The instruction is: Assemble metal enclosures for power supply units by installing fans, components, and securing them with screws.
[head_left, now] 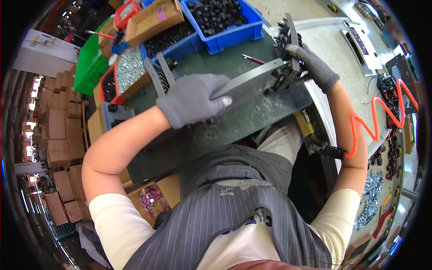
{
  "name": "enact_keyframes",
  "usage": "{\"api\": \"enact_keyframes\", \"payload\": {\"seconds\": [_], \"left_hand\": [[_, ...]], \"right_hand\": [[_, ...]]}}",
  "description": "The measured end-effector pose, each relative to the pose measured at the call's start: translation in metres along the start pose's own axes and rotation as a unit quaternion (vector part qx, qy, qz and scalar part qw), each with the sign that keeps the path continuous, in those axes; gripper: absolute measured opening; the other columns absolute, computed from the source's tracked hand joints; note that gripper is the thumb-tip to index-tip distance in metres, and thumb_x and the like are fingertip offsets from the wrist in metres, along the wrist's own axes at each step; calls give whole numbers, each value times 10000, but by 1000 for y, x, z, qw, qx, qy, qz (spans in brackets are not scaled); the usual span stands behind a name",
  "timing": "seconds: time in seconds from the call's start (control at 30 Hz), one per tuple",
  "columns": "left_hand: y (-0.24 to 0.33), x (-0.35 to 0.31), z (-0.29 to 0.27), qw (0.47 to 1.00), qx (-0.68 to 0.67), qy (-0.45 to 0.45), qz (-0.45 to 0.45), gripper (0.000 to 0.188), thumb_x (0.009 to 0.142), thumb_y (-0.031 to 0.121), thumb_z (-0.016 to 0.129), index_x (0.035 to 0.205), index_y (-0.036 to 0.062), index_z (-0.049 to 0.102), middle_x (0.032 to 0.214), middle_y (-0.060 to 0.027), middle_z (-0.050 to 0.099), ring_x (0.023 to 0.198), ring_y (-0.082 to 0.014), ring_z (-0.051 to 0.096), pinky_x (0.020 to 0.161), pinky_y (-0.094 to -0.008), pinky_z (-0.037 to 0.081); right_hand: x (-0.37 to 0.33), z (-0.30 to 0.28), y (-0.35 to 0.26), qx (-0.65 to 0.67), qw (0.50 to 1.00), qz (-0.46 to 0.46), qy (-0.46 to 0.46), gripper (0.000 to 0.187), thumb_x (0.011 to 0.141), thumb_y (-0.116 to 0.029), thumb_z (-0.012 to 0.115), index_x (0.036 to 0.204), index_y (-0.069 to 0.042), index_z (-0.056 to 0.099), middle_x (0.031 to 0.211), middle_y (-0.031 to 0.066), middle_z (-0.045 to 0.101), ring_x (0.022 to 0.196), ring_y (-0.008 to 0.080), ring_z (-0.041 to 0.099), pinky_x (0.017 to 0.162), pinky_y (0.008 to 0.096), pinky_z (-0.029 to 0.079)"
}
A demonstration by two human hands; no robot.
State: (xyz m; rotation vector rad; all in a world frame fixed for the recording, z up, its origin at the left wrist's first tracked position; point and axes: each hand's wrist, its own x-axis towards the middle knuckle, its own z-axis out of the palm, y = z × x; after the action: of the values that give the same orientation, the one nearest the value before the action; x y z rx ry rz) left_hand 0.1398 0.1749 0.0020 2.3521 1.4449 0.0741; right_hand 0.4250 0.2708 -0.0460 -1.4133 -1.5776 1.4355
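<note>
My left hand (194, 100), in a grey knit glove, is closed on the near end of a flat grey metal plate (252, 83), thumb on the near side. The plate slants up to the right over the dark green bench top (265, 110). At its far end, black fittings meet an upright grey metal bar (292, 31). My right hand (312, 65), gloved too, is closed round that bar, though its fingertips are partly hidden. Beside my left hand stand two more grey bars (155, 77) with a dark spring-like part between them. A thin pen-like tool (253, 59) lies behind the plate.
Behind the bench top are a blue bin (236, 41) of black round parts, a cardboard box (155, 23), a green crate (87, 67) and a tray of silvery screws (129, 67). An orange coiled hose (375, 121) with a black tool end (333, 150) hangs by my right forearm.
</note>
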Motion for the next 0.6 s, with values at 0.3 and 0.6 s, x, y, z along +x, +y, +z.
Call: {"api": "enact_keyframes", "payload": {"seconds": [0.3, 0.6], "left_hand": [[-1, 0, 9, 999, -15, -3, 43, 372, 789, 332, 584, 995, 23, 568, 891, -170, 584, 839, -354, 573, 717, -418, 452], [-5, -4, 7, 997, -9, 29, 73, 418, 800, 339, 578, 1090, 38, 562, 935, -138, 586, 817, -312, 572, 747, -395, 455]], "right_hand": [[26, 29, 4, -18, 991, -129, -6, 423, 814, -253, 568, 1124, 33, 538, 897, 40, 581, 831, 103, 525, 760, 232, 423], [23, 36, 3, 31, 982, -184, -17, 387, 835, -285, 558, 1092, 2, 588, 997, 83, 602, 954, 150, 542, 873, 257, 402]]}}
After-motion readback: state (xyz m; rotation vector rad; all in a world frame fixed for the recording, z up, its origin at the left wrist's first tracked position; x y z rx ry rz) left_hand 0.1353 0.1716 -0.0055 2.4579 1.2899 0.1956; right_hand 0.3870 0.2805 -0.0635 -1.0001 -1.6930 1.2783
